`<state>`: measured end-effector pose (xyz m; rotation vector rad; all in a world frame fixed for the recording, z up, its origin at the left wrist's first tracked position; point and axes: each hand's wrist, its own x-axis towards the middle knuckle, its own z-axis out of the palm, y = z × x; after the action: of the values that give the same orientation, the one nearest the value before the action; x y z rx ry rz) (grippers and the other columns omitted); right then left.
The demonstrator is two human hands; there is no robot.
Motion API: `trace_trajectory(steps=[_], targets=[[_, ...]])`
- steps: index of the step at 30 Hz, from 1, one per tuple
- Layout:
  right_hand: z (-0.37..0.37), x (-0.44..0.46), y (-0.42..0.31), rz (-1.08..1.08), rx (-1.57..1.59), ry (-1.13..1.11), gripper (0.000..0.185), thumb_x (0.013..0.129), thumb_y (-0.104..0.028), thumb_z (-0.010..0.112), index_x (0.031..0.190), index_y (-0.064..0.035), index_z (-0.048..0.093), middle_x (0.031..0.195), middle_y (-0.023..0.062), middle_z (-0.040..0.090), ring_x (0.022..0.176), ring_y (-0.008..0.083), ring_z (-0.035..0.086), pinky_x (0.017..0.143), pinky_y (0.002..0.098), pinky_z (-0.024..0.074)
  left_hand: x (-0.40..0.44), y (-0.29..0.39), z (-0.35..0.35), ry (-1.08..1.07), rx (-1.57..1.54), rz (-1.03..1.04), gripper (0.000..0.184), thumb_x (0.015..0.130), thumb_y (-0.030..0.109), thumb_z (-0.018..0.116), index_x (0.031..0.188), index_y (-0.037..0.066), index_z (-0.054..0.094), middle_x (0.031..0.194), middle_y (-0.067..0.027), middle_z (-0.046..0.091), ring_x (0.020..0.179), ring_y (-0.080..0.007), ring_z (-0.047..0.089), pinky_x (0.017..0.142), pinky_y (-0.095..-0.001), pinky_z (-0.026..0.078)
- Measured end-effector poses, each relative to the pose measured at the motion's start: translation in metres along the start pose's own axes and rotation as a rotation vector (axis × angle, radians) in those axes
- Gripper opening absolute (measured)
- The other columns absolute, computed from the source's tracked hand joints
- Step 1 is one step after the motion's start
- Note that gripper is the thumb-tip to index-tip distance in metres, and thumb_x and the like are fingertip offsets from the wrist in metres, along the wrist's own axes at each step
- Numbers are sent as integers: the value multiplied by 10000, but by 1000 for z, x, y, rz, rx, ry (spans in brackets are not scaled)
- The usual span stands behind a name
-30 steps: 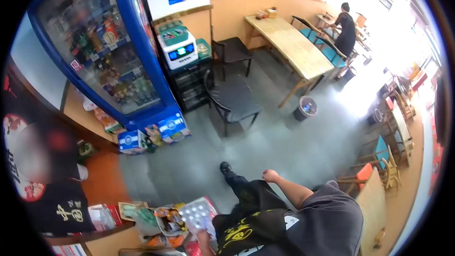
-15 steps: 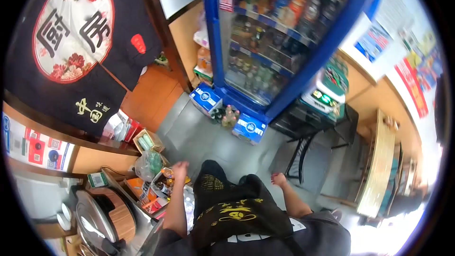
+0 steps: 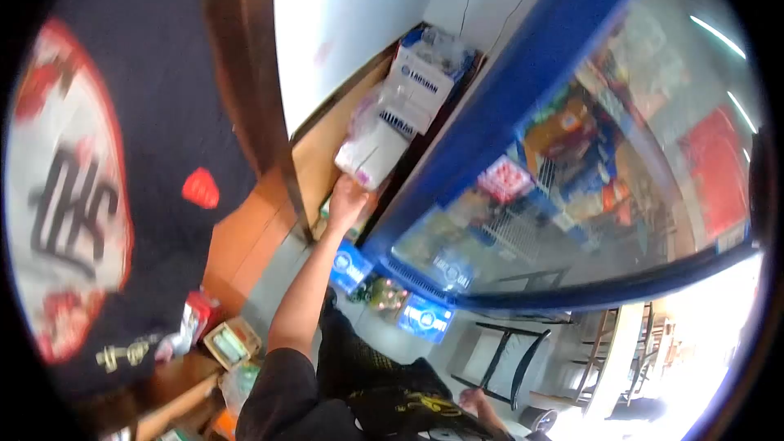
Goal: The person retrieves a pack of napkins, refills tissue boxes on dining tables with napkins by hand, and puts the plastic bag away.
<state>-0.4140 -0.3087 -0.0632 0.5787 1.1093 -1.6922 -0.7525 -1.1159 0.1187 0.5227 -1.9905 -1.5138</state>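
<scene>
The blue fridge [image 3: 490, 118] stood in the way on the right; its narrow gap with the wall [image 3: 359, 24] could have caused a knocked elbow. A dark curtain [image 3: 171, 73] hung opposite, a chair [image 3: 506, 355] farther right. The white carton [image 3: 420, 86] lay in that gap, just beyond the white pack [image 3: 371, 155], which might have slipped if taken only by its end. The left hand [image 3: 349, 198] was at the pack's near end, fingers partly hidden; whether they pinched it I couldn't tell. The right hand [image 3: 472, 400] hung near the chair, too blurred to judge.
</scene>
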Motion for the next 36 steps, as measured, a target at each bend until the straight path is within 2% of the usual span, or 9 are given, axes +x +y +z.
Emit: trace_trajectory(steps=[2,5,11,13,16,20,25,34,36], targets=[[36,4,18,-3,-17,8,206,861,-243,620,770,-59,607,735,65,577,656,195,591,573,379,498,87,17,14,-15,167,73,897,721,200,796,1449,-8,315,1308,-259,499,1209,-384,489,1032,-451,395],[84,19,32,-175,-785,-37,383,935,-330,430,1102,-4,543,965,234,639,819,402,628,703,488,520,186,56,30,-109,182,98,987,707,209,799,1487,15,226,1392,-284,423,1311,-428,379,1102,-478,314],[191,33,52,-305,-871,627,248,915,-120,508,1121,14,540,919,203,633,806,340,657,669,448,549,266,-3,82,-141,619,306,556,856,199,651,1323,-40,467,1247,-284,548,1181,-443,503,1018,-425,411],[203,35,69,-322,-1008,621,162,855,-126,541,991,-40,556,855,142,585,785,297,616,647,424,507,271,-22,82,-132,180,-29,470,922,174,549,1335,-36,471,1286,-265,543,1185,-415,513,1021,-427,410],[196,51,128,-447,-1348,607,36,765,-135,590,797,-121,579,759,49,514,754,233,555,613,387,445,227,82,3,-22,-290,-202,393,968,158,494,1317,-22,496,1196,-185,593,1067,-300,566,917,-406,461],[255,57,97,-205,-840,705,255,807,-53,557,1061,-36,581,808,74,616,718,188,613,597,341,499,127,189,-84,165,-627,-348,348,973,147,491,1274,-25,521,1168,-152,604,1021,-239,586,887,-353,503],[359,34,-3,-138,-661,875,382,875,-242,578,1184,-23,627,973,157,713,818,258,703,778,376,549,42,256,-139,-191,-916,-214,440,942,190,519,1324,-27,485,1245,-170,580,1154,-306,560,1018,-446,443],[380,9,41,-441,-526,959,416,852,-311,576,1185,-68,634,995,193,688,961,355,648,862,439,511,-172,289,-54,-809,-594,-346,374,932,145,503,1255,-40,532,1165,-155,611,1065,-274,583,951,-418,470],[399,-34,46,-556,-451,797,643,823,-420,672,1323,-46,515,1096,171,683,1011,324,655,895,417,511,-227,291,-32,-977,-514,-395,360,929,134,499,1240,-43,543,1147,-152,619,1045,-267,589,936,-412,476]])
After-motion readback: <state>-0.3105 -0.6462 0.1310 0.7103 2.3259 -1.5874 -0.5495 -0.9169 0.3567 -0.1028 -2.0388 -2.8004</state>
